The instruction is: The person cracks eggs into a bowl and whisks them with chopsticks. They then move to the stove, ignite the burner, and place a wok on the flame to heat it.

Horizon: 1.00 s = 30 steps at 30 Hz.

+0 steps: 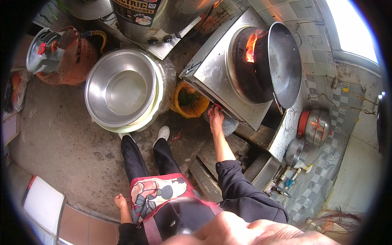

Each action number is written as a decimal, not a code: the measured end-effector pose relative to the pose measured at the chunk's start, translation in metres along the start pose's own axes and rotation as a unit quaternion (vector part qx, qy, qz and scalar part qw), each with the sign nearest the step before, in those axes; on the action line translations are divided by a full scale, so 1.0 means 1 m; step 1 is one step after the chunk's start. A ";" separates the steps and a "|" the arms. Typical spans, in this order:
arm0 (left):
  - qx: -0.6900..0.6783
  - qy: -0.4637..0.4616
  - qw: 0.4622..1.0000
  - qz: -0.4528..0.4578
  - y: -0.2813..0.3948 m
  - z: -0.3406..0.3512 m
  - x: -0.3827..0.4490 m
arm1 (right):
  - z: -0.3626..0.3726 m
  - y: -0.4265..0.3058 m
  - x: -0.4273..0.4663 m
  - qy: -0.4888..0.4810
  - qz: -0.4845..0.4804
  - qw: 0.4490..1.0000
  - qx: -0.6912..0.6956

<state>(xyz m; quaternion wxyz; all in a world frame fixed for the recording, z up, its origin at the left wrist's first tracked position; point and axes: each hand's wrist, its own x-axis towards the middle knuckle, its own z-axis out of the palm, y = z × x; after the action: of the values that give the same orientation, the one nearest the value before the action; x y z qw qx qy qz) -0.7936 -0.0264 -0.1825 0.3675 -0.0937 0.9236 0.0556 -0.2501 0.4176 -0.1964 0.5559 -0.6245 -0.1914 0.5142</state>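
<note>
My right hand (pixel 216 115) reaches to the front edge of a metal stove (pixel 211 73), its fingers closed on a small red knob (pixel 218 106) there. On the stove stands a round burner (pixel 243 65) with orange flames showing at its side. A black wok (pixel 283 65) sits tilted on the burner, its inside looking bare. My left hand (pixel 121 201) hangs beside my patterned apron (pixel 160 190), its fingers loosely curled; whether it holds anything does not show.
A large metal basin (pixel 122 88) rests on a pale green basin (pixel 134 127) before my feet. Beside it stand a yellow bucket (pixel 204 105) with greens inside and a gas cylinder (pixel 69 58). A large metal cooking barrel (pixel 171 18) is ahead, a faucet (pixel 282 190) to the right.
</note>
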 end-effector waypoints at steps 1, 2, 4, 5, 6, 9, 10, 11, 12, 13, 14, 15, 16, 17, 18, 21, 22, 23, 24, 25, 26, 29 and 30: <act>-0.001 -0.001 1.000 -0.001 0.000 0.000 0.001 | 0.000 0.000 0.000 0.000 0.000 1.000 0.000; -0.002 -0.002 1.000 -0.003 -0.001 0.001 0.002 | -0.001 0.001 0.000 0.002 0.000 1.000 0.001; -0.008 -0.001 1.000 -0.006 0.001 0.007 0.000 | -0.001 0.001 0.003 0.002 -0.003 1.000 0.002; -0.012 -0.001 1.000 -0.008 0.002 0.010 -0.001 | -0.001 0.002 0.005 0.001 -0.005 1.000 0.002; -0.011 0.003 1.000 0.002 -0.004 0.007 0.003 | -0.002 0.003 0.003 0.004 -0.001 1.000 0.004; -0.008 0.011 1.000 0.025 -0.013 0.000 0.016 | -0.003 0.003 -0.002 0.019 0.006 1.000 0.002; -0.006 0.011 1.000 0.026 -0.012 0.001 0.015 | -0.002 0.003 -0.002 0.023 0.007 1.000 -0.001; -0.004 0.011 1.000 0.027 -0.011 0.001 0.014 | -0.002 0.002 -0.002 0.021 0.009 1.000 -0.002; -0.007 0.007 1.000 0.015 -0.005 0.004 0.010 | -0.002 0.002 0.000 0.018 0.009 1.000 -0.002; -0.012 0.002 1.000 0.003 0.004 0.009 -0.001 | -0.002 0.002 0.003 0.012 0.008 1.000 -0.004; -0.014 -0.002 1.000 -0.010 0.010 0.010 -0.008 | -0.001 0.001 0.004 0.010 0.006 1.000 -0.002; -0.008 0.000 1.000 -0.007 0.010 0.007 -0.008 | -0.001 0.001 0.003 0.010 0.006 1.000 0.001; -0.003 0.002 1.000 -0.003 0.010 0.005 -0.007 | -0.001 0.001 0.001 0.011 0.006 1.000 0.004; 0.002 0.004 1.000 0.001 0.009 0.003 -0.006 | -0.001 0.001 0.001 0.009 0.009 1.000 0.006; 0.005 0.003 1.000 0.002 0.010 0.003 -0.006 | -0.002 0.001 0.001 0.008 0.010 1.000 0.007; 0.008 0.001 1.000 0.003 0.009 0.003 -0.005 | -0.004 0.000 0.000 0.003 0.012 1.000 0.000; 0.008 0.000 1.000 0.002 0.008 0.003 -0.004 | -0.004 0.000 0.000 0.002 0.012 1.000 -0.005; 0.007 -0.001 1.000 0.001 0.007 0.003 -0.003 | -0.003 0.000 0.000 0.001 0.011 1.000 -0.007; 0.009 -0.002 1.000 0.002 0.006 0.002 -0.001 | -0.004 0.001 0.001 0.001 0.010 1.000 -0.009; 0.010 -0.003 1.000 0.002 0.005 0.001 0.000 | -0.005 0.001 0.001 0.002 0.009 1.000 -0.011; 0.012 -0.004 1.000 0.003 0.004 0.000 0.002 | -0.006 0.002 0.000 0.007 0.010 1.000 -0.011; 0.009 -0.017 1.000 -0.011 0.013 0.005 -0.006 | -0.006 0.004 0.005 0.013 0.003 1.000 -0.015; 0.010 -0.015 1.000 -0.010 0.012 0.004 -0.005 | -0.006 0.004 0.004 0.015 0.001 1.000 -0.016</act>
<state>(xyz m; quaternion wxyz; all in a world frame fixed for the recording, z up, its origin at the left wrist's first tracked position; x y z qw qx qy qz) -0.7899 -0.0132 -0.1813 0.3827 -0.0984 0.9175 0.0443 -0.2447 0.4165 -0.2027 0.5478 -0.6413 -0.1905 0.5024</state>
